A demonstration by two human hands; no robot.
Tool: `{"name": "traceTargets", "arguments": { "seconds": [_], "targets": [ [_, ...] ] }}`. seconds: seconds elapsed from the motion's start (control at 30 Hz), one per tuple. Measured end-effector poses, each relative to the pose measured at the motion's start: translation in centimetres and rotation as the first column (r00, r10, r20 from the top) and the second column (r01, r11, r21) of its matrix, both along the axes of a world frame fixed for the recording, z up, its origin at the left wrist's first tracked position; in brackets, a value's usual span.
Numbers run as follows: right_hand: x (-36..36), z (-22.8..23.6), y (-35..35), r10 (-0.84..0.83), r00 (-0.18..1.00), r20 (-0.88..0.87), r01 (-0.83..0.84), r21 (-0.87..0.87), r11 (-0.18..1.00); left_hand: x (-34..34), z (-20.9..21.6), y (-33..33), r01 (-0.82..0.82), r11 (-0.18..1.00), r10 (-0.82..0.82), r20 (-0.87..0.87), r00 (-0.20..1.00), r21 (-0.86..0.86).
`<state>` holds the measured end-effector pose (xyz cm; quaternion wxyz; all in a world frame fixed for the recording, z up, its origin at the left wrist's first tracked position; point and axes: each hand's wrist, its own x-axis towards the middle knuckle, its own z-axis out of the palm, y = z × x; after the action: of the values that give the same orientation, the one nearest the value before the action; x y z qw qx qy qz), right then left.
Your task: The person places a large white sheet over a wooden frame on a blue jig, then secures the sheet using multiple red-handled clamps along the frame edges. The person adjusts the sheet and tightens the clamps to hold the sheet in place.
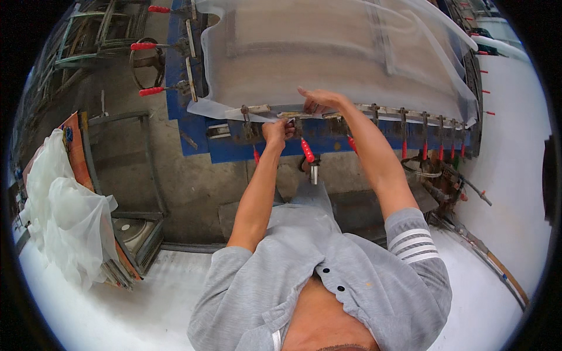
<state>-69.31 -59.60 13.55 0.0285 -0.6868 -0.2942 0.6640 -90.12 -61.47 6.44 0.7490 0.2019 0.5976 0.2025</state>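
A sheet of translucent white mesh (328, 64) lies spread over a large frame, its near edge running under a row of clamps. My left hand (277, 133) is closed at this edge, beside a toggle clamp with a red handle (307, 150); what its fingers pinch is too small to make out. Just right of it and slightly farther, my right hand (322, 100) rests on the mesh edge by a narrow metal clamp bar (295, 115). One of its digits points out to the left, while the others bend down and are partly hidden.
More red-handled clamps (404, 147) line the near edge at the right, and others (153, 91) stand along the left side. A blue board (228, 153) lies below the clamps. Crumpled white mesh (73, 216) hangs over frames at left. Rods (480, 254) lie at lower right.
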Motion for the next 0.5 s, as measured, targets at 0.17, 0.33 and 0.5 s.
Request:
{"name": "traceTargets", "arguments": {
  "seconds": [0.17,0.33,0.5],
  "targets": [
    [-1.7,-1.1,-5.6,-0.018,0.736,0.677,-0.408,0.465,0.786,-0.8,1.4,-0.3,0.041,0.995,-0.035,-0.072,0.997,0.086],
    [-10.3,5.2,-10.1,-0.751,0.597,0.282,0.43,0.678,0.596,-1.5,0.4,0.1,0.009,0.999,-0.008,-0.041,0.999,0.047],
    [-11.0,6.8,-7.7,-0.506,0.728,0.463,-0.082,0.791,0.606,-1.8,0.6,0.2,0.024,0.997,-0.021,-0.041,0.999,0.078]
  ]
}}
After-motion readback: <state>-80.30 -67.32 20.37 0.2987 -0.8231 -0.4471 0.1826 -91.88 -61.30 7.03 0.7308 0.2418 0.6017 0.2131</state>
